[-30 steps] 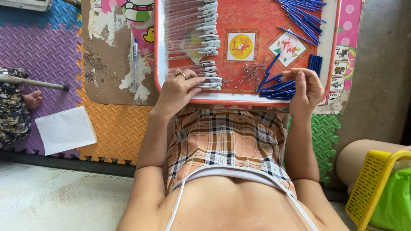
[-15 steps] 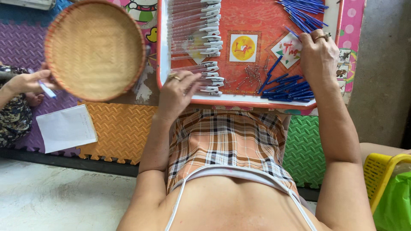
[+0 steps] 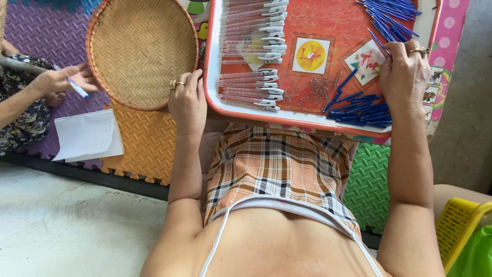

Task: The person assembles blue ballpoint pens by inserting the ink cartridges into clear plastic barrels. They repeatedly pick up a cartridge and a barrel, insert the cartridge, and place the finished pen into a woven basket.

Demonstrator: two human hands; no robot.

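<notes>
L hand (image 3: 187,100) shifted to woven basket (image 3: 141,48).

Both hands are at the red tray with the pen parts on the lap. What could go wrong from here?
The tray seems to rest only on the lap, its near edge past the knees, with the left hand at its rim; a tilt could slide the pen barrels off. The small springs lie loose mid-tray and may scatter if the right hand sweeps the blue refills. The woven basket crowds the left side.
</notes>
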